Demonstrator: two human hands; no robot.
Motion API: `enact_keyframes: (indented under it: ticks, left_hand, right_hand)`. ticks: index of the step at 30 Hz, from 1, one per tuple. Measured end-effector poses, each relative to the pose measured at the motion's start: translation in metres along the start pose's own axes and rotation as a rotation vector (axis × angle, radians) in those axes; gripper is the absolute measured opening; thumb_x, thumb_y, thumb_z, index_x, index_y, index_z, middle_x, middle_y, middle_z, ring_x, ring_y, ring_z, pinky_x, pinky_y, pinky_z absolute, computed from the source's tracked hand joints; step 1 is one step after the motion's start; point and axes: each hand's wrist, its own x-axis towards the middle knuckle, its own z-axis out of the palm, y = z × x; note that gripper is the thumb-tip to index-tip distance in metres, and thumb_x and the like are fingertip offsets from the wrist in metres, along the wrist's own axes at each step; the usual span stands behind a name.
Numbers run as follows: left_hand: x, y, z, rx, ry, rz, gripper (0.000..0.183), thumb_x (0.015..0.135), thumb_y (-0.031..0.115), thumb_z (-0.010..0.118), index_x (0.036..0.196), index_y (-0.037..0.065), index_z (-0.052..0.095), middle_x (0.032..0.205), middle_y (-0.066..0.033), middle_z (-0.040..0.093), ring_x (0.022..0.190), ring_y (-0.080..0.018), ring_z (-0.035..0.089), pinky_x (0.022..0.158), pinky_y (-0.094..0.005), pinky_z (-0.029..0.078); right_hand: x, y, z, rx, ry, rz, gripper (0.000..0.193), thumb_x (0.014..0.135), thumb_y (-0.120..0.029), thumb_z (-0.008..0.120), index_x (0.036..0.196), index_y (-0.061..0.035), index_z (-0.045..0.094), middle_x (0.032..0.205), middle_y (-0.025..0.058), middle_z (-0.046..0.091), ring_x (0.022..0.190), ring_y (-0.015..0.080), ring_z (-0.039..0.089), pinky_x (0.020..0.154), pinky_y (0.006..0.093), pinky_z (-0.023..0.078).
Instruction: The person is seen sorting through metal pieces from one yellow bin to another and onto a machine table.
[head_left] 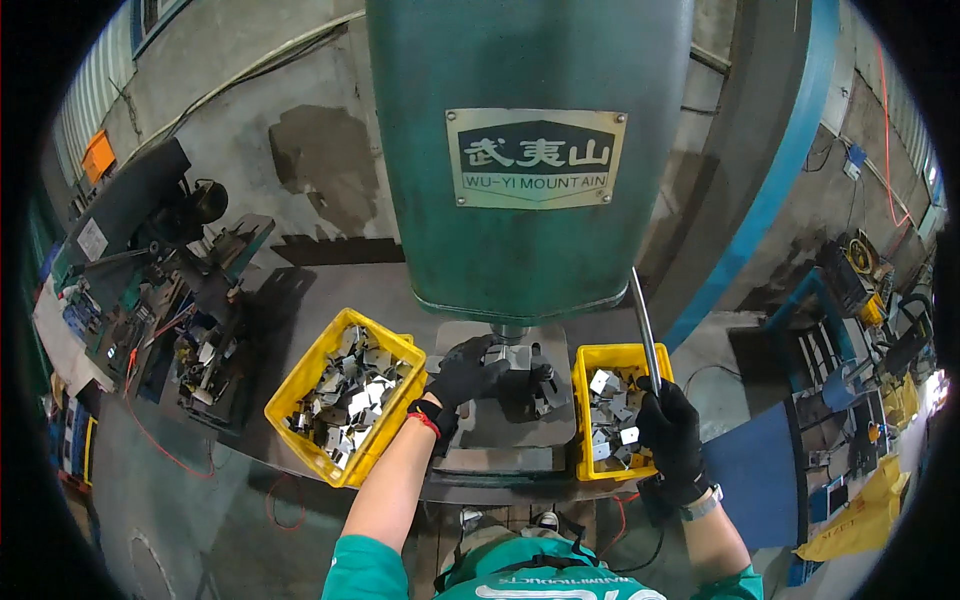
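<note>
Left: your larger yellow rectangular plastic bin (312,361), on the grey tabletop (345,288), holds a loose heap of small silvery bent sheet-metal pieces (360,395). Centre: your black-gloved left hand (466,374) is at the small grey metal workpiece (514,358), just below the dark spindle (511,334) of the green-painted press machine (530,250); the fingers meet its left side, but whether they are clamped on it cannot be told. Right: your smaller yellow plastic bin (582,420) also holds many silvery pieces; beside its right edge your black-gloved right hand (672,430) is wrapped around a straight steel lever (644,322). Your hands are well apart. Progress, judged: one workpiece is at the station, its pass apparently unfinished; any tool contact is hidden. With both bins well stocked, your batch looks partway through. Which bin holds finished pieces, and how many remain: cannot tell.
</note>
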Motion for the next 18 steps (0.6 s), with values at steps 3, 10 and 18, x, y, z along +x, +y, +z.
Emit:
enact_keyframes:
  ticks: [3,10,18]
  left_hand:
    - [0.003,0.002,-0.001,-0.011,-0.004,-0.032,0.042,0.075,0.026,0.066,0.110,0.004,0.058,0.102,-0.0178,0.063,0.095,-0.0329,0.060,0.084,-0.0386,0.047]
    - [0.010,-0.011,0.000,-0.117,-0.026,-0.101,0.040,0.075,0.023,0.064,0.109,0.004,0.058,0.100,-0.0166,0.063,0.093,-0.0316,0.061,0.082,-0.0373,0.048]
    - [0.009,-0.023,0.011,-0.086,0.050,-0.043,0.040,0.078,0.025,0.060,0.111,0.004,0.056,0.101,-0.0172,0.063,0.095,-0.0317,0.060,0.084,-0.0381,0.046]
  right_hand:
    - [0.001,0.002,0.000,-0.082,0.019,-0.044,0.018,0.088,-0.009,0.052,0.104,-0.0050,0.059,0.065,-0.0062,0.048,0.052,0.0012,0.043,0.046,0.0181,0.035]
    - [0.003,0.003,0.003,0.030,-0.004,-0.007,0.015,0.090,-0.011,0.052,0.102,-0.0036,0.057,0.065,-0.0042,0.049,0.051,0.0029,0.044,0.044,0.0183,0.036]
    - [0.005,0.010,0.004,0.048,-0.026,-0.017,0.015,0.089,-0.006,0.052,0.102,-0.0077,0.058,0.063,-0.0072,0.046,0.051,0.0010,0.042,0.045,0.0170,0.032]
